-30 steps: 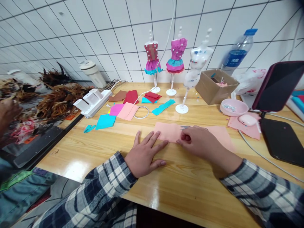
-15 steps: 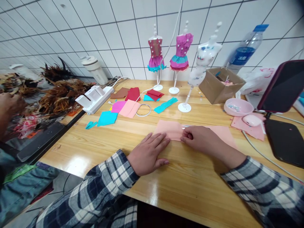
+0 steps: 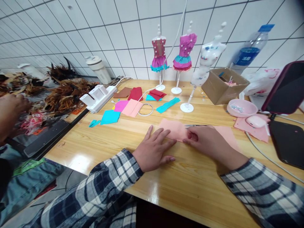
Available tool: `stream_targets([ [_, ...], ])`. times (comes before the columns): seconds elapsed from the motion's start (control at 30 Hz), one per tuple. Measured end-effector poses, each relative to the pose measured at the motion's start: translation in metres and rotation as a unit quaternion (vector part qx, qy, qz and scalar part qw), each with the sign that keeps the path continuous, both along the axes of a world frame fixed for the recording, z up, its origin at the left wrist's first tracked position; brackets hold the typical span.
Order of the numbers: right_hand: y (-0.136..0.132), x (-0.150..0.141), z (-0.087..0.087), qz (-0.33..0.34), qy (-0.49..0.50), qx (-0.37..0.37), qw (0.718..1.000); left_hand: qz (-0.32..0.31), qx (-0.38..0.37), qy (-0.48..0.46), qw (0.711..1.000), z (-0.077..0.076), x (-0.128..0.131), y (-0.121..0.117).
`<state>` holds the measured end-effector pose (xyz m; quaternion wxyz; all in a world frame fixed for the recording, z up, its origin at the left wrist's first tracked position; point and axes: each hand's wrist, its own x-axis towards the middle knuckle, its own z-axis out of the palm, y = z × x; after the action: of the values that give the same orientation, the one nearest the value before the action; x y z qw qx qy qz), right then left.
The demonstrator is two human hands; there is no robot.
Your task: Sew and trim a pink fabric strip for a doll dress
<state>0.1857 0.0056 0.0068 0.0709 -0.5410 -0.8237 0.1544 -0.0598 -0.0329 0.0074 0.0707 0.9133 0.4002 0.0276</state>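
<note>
Pink sheet [image 3: 173, 129]: thin, matte, creased, flat in front of the white mannequin [image 3: 211, 58]. The bottle [image 3: 251, 50] right of the mannequin bears a blue label [image 3: 247, 55]; its white characters are illegible from here. Left hand [image 3: 153, 151]: fingers spread, touching the sheet. Right hand [image 3: 205, 139]: curled over a metal tool [image 3: 188, 126]; I cannot tell its grip.

- Bright, cool light; white glare on the table [image 3: 180, 186], left end and front edge.
- My right hand [image 3: 203, 139] casts a soft shadow under its wrist.
- Wall tiles [image 3: 148, 28] stretch leftward; the upper right corner darkens.
- A co-worker's hand [image 3: 11, 112], far left, is blurred.
</note>
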Motion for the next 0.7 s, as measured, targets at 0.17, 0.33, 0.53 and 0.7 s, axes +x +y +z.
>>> stream_targets([
  [0.17,-0.016,0.026,0.006,0.013,0.001,0.000,1.000,-0.013,0.031,0.005,0.999,0.002,0.004,0.003],
  [0.33,-0.020,0.040,0.000,0.015,0.037,-0.047,0.998,-0.037,0.060,0.000,0.998,0.007,0.031,-0.005],
  [0.53,-0.019,0.036,0.002,0.025,0.023,-0.014,0.999,-0.018,0.167,-0.033,0.985,0.010,0.044,-0.017],
  [0.7,-0.021,0.034,0.007,0.026,0.022,0.000,0.999,-0.043,0.078,-0.007,0.996,-0.002,0.039,-0.012],
])
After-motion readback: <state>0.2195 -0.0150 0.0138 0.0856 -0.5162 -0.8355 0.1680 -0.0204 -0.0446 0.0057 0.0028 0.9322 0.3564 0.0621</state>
